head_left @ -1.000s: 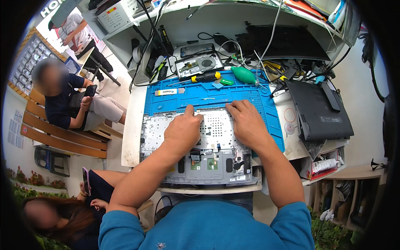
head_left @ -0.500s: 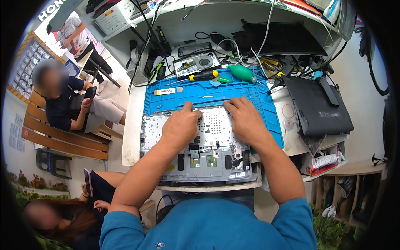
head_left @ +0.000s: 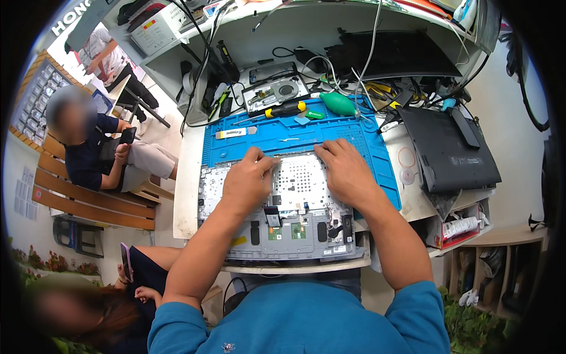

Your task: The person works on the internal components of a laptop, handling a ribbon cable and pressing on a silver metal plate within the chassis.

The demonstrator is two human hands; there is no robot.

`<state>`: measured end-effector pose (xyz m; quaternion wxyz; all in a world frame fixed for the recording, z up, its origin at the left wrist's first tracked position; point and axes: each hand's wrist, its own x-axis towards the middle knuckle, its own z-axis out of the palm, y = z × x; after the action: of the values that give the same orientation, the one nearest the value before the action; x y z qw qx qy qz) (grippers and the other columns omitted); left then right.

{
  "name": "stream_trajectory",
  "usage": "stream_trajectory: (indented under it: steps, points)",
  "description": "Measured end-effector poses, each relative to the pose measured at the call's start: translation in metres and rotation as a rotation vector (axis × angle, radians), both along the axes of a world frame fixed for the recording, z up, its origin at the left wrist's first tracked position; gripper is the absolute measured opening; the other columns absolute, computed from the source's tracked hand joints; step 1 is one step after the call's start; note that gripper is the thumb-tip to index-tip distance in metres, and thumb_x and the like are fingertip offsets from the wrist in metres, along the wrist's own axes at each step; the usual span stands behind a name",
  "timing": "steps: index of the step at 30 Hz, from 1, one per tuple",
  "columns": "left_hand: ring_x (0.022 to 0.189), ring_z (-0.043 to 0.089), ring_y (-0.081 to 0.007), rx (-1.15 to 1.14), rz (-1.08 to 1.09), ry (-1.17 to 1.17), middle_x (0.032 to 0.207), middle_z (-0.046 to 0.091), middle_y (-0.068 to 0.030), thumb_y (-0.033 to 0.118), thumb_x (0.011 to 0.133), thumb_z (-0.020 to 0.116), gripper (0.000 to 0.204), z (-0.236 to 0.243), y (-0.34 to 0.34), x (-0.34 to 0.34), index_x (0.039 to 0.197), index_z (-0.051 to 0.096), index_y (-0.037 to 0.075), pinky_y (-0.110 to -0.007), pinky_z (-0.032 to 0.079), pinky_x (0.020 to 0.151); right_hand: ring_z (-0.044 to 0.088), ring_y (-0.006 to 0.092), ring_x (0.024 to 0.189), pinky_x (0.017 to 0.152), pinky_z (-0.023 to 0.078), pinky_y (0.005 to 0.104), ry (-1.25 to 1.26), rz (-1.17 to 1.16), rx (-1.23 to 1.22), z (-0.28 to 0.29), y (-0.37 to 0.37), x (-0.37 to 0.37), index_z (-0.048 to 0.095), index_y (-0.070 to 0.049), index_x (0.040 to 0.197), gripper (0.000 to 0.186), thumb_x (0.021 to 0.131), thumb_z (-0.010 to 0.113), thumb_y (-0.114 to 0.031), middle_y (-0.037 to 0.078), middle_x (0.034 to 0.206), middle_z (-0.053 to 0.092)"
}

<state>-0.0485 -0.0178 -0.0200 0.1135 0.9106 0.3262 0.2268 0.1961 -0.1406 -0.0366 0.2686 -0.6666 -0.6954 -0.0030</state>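
Note:
A silver laptop chassis (head_left: 299, 180), its inner side up, lies on the near part of a blue repair mat (head_left: 378, 154). My left hand (head_left: 246, 184) is over the far middle of the chassis, fingers bent and pressed together near its far edge; the hand hides what is between the fingertips. My right hand (head_left: 349, 171) has its fingers curled on the far edge, toward the right corner. Near the chassis's middle a small dark flap (head_left: 272, 216) stands up, with green boards (head_left: 296, 230) showing in the grey front strip.
Behind the chassis lie a yellow-black screwdriver (head_left: 285, 110), a green air blower (head_left: 338, 104) and an open device with a fan (head_left: 275, 92). A black laptop cover (head_left: 451, 150) leans at the right. Seated people (head_left: 97, 144) are on the left, beside a wooden bench (head_left: 94, 197).
My left hand has shifted slightly left and nearer me, its fingers drawn down from beyond the chassis's far edge. My right hand stays on the far edge.

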Motion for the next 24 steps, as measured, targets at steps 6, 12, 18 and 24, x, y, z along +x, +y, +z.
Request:
stream_trajectory:
  steps: [6, 12, 18, 24]
  points:
    - [0.084, 0.077, -0.0351, 0.014, -0.032, 0.085, 0.111, 0.073, -0.0093, 0.011, 0.098, 0.08, 0.019, 0.005, -0.003, 0.004, 0.114, 0.088, 0.017, -0.046, 0.063, 0.077, 0.063, 0.0364, 0.129, 0.115, 0.05, 0.0474, -0.016, -0.005, 0.005, -0.005, 0.0, 0.003, 0.071, 0.005, 0.142, 0.051, 0.092, 0.063, 0.001, 0.019, 0.136, 0.072]
    - [0.086, 0.076, -0.0348, -0.002, -0.029, 0.03, 0.109, 0.073, -0.0084, 0.01, 0.099, 0.079, 0.019, 0.008, 0.005, 0.004, 0.115, 0.087, 0.017, -0.045, 0.062, 0.078, 0.065, 0.0398, 0.123, 0.108, 0.054, 0.05, 0.171, -0.009, 0.04, 0.0, 0.003, 0.009, 0.072, 0.005, 0.137, 0.046, 0.092, 0.06, 0.002, 0.021, 0.126, 0.076]
    - [0.092, 0.076, -0.0325, -0.129, -0.082, 0.1, 0.106, 0.073, -0.0092, 0.009, 0.098, 0.079, 0.018, 0.018, 0.008, 0.013, 0.114, 0.087, 0.016, -0.043, 0.061, 0.081, 0.068, 0.0399, 0.114, 0.104, 0.056, 0.0503, 0.235, -0.065, 0.121, 0.006, -0.001, 0.02, 0.078, 0.001, 0.122, 0.035, 0.092, 0.061, 0.005, 0.018, 0.114, 0.077]
    - [0.093, 0.075, -0.0324, -0.15, -0.205, 0.03, 0.105, 0.073, -0.0087, 0.01, 0.099, 0.08, 0.016, 0.019, 0.006, 0.036, 0.112, 0.087, 0.016, -0.043, 0.06, 0.081, 0.069, 0.0389, 0.113, 0.103, 0.056, 0.0502, 0.226, -0.113, -0.06, 0.016, -0.006, 0.035, 0.083, -0.002, 0.107, 0.024, 0.093, 0.063, 0.003, 0.016, 0.111, 0.076]
